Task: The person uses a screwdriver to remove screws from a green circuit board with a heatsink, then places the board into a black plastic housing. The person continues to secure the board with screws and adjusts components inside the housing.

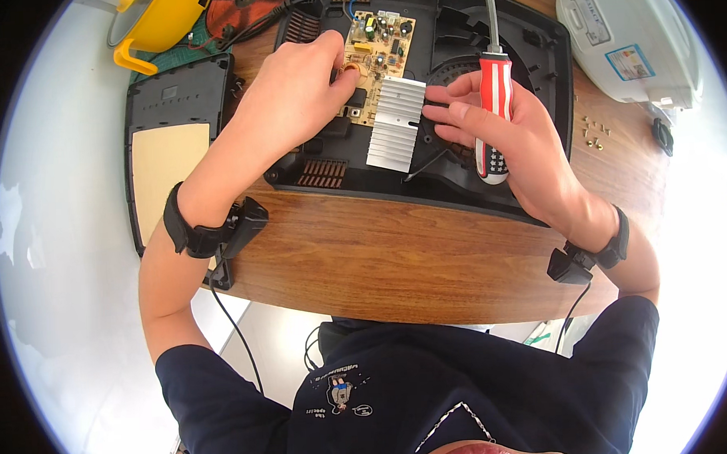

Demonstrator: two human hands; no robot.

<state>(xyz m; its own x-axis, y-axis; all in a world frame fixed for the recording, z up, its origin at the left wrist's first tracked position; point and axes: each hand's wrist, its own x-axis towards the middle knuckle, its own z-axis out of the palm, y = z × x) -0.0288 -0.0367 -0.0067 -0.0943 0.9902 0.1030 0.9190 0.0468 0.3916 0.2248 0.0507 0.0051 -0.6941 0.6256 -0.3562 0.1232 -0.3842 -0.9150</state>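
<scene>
A black plastic housing [533, 41] lies open on the table. Inside it sits a tan circuit board [385, 50] crowded with small components, and a silver finned heat sink [396, 118] covers its near part. With fingers closed, my left hand [295, 89] pinches the board's left edge beside a copper coil; the fingertips are partly hidden. My right hand [533, 141] holds a screwdriver [496, 90] with a red, white and black handle against the palm, its shaft pointing away from me. The other fingers of that hand reach to the right side of the heat sink.
At the left lies a black panel [175, 93] with a beige sheet. Behind it are a yellow container [160, 34], a green mat [188, 51] and an orange-red piece [244, 13]. Several small screws [594, 132] lie right of the housing, near a white plastic case [629, 42].
</scene>
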